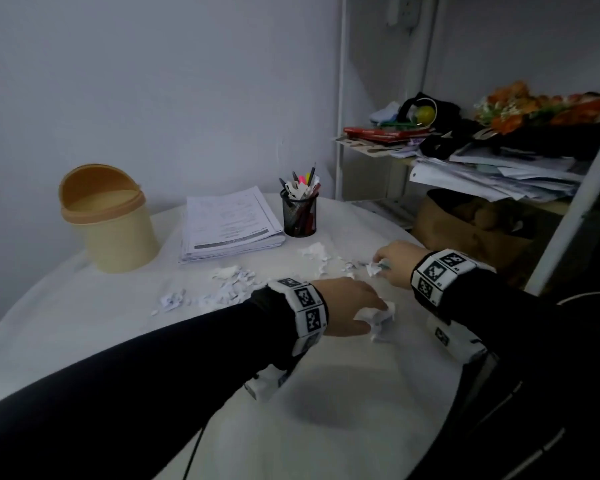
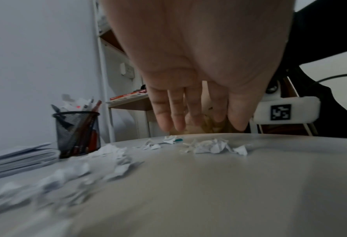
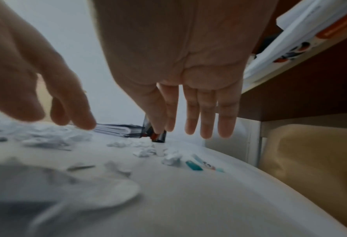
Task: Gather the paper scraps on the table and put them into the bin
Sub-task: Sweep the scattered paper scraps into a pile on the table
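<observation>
— While both hands hover over the table (image 1: 84,327), where are the scraps (image 1: 229,284)?
— Strewn across its middle, in front of the papers (image 1: 231,223) and pen cup (image 1: 299,216); a crumpled wad (image 1: 378,318) lies nearer the front edge.
— And the left hand (image 1: 349,304)?
— Fingers straight, spread a little, just above that wad, holding nothing.
— The right hand (image 1: 397,261)?
— Near the right edge, fingers extended over small scraps, also holding nothing.
— The bin (image 1: 110,220)?
— Back left corner, lid tipped open, well apart from the scraps.

Torn white paper scraps (image 1: 234,284) strewn mid-table, tan bin (image 1: 110,220) upright, lid open
</observation>
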### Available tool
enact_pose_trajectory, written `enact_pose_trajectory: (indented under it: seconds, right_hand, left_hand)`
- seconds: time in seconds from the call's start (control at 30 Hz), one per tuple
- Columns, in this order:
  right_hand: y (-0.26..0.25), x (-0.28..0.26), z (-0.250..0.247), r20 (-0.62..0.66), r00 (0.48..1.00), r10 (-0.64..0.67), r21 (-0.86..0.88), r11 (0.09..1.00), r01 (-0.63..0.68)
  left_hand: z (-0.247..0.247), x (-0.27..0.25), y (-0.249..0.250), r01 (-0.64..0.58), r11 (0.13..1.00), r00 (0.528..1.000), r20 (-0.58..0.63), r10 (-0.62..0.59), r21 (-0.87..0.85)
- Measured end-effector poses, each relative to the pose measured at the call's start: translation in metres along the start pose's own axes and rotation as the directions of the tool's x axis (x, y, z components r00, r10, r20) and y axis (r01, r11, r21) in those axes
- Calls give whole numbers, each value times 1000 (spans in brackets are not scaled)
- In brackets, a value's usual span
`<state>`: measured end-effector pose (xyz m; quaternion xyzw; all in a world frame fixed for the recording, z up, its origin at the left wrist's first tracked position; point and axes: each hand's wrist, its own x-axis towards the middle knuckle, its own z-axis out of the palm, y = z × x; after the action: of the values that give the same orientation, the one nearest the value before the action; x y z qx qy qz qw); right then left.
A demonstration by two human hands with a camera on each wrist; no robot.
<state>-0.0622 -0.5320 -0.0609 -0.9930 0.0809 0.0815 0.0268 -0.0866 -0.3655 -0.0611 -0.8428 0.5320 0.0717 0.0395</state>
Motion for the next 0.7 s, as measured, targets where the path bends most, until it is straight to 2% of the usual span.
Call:
enact_pose_trajectory:
  seconds: [0.1,0.23,0.3,0.37,0.4,0.47,0.53,0.7]
  right_hand:
    - [8,19,0,43,998,46,-39,998,-45]
    - [7,40,7,136,988,74,-123,991,-58]
    - [22,75,29,152,988,25,-201,980,6]
    - [40,119,58,182,983,2,-248,968,44]
    - [41,124,66,197,980,-7,-238,970,55]
    - [17,86,54,228,973,-26,-239,968,82]
    - [-6,45,38,203,978,-52,-235,967,101]
    - [-39,-8,30,179,970,-167,-137,972,193]
  left_hand:
    - [5,21,6,-6,1000,1000,22,6,-21]
    - [14,40,1,3,1000,985,174,-2,-9]
    - [16,44,-2,-16,1000,977,211,18,-11]
    - [19,44,-8,-21,1000,981,193,25,-21]
    - [21,42,-11,-22,1000,983,181,25,-21]
    - [22,35,-18,-32,999,984,174,33,-7]
    - [21,25,-27,-41,999,986,163,38,16]
    - [20,-12,-48,15,998,989,143,-23,57]
